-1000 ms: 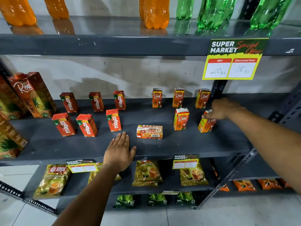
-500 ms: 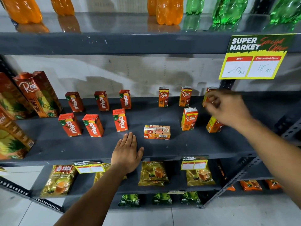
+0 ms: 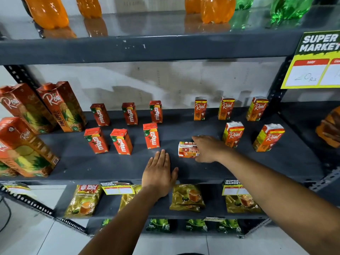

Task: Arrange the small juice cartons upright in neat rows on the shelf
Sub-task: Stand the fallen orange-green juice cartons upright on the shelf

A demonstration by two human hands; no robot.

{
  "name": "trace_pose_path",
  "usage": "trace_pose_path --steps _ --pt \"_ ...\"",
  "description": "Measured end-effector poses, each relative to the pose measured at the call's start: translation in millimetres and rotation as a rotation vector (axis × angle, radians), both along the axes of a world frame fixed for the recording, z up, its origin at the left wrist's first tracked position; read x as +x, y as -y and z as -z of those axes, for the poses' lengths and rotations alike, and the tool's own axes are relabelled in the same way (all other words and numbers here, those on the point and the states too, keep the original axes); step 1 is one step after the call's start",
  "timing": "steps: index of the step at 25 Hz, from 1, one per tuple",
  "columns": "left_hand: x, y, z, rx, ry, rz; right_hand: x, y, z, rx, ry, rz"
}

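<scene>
On the grey middle shelf (image 3: 184,173), several small red Maaza cartons (image 3: 151,135) stand upright in two rows at centre left. Small orange Real cartons stand at the right, three in the back row (image 3: 226,108) and two in front (image 3: 233,134). One small Real carton (image 3: 186,149) lies on its side in the middle. My right hand (image 3: 207,149) covers its right end, fingers curled around it. Flat on the shelf's front edge rests my left hand (image 3: 159,173), fingers apart, holding nothing.
Tall Real pineapple cartons (image 3: 61,105) crowd the shelf's left end. Orange and green bottles (image 3: 217,8) stand on the shelf above. A yellow price sign (image 3: 312,67) hangs at upper right. Tea packets (image 3: 83,199) lie on the shelf below. A dark upright post (image 3: 276,92) stands at the right.
My right hand left the upright carton at the right and came down left onto the lying carton. The left hand stayed flat on the shelf edge.
</scene>
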State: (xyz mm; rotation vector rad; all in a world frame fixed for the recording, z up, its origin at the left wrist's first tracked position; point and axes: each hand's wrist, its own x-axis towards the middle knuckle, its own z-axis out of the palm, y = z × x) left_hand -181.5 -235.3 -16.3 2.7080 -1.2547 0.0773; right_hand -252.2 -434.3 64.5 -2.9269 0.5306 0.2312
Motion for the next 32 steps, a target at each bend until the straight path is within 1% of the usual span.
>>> trace_pose_path --steps 3,8,10,12,14,16,17,20,22,24,25,29,32 --pt "0 1 0 0.005 -0.001 0.010 7 5 -6 -0.036 -0.113 0.035" --pt "0 1 0 0.008 0.000 0.010 10 14 -15 -0.063 -0.174 0.022" --pt "0 1 0 0.010 0.000 0.009 12 11 -11 -0.044 -0.158 -0.019" --pt "0 1 0 0.014 -0.003 0.005 16 4 -7 0.000 -0.096 -0.059" --pt "0 1 0 0.021 -0.009 0.006 21 -4 -3 0.015 -0.016 -0.067" --pt "-1 1 -1 0.024 -0.012 0.007 25 -7 -1 0.034 0.130 0.020" --pt "-1 1 -1 0.022 -0.009 0.006 26 -8 1 0.068 0.252 0.105" --pt "-1 1 -1 0.022 -0.008 -0.001 22 -18 14 0.217 0.714 0.390" --pt "-2 2 -1 0.023 -0.009 -0.004 18 -27 28 0.290 0.896 0.543" --pt "-2 2 -2 0.025 -0.007 -0.002 17 -34 38 0.378 0.988 0.660" --pt "-2 2 -2 0.028 -0.006 0.000 16 -37 41 0.402 1.016 0.683" --pt "-2 1 -3 0.028 -0.010 -0.002 13 -41 51 0.445 1.075 0.673" --pt "-3 1 -5 0.023 -0.013 -0.003 4 -42 50 0.506 1.030 0.663"
